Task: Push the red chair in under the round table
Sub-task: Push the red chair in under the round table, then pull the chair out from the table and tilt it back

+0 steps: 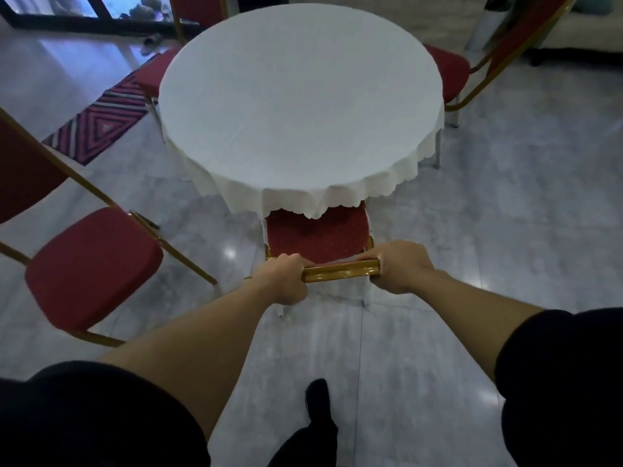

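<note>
The red chair (317,235) has a dotted red seat and a gold frame. Its seat lies partly beneath the hanging white cloth of the round table (300,106). I see the gold top rail of its back just in front of me. My left hand (286,278) grips the rail's left end. My right hand (399,266) grips the right end. The front part of the seat is hidden by the cloth's scalloped hem.
Another red chair (91,264) stands close on my left, turned away from the table. Two more red chairs (450,75) sit at the table's far left and right. A patterned rug (101,123) lies at left. My dark shoe (317,399) rests on the grey tiled floor.
</note>
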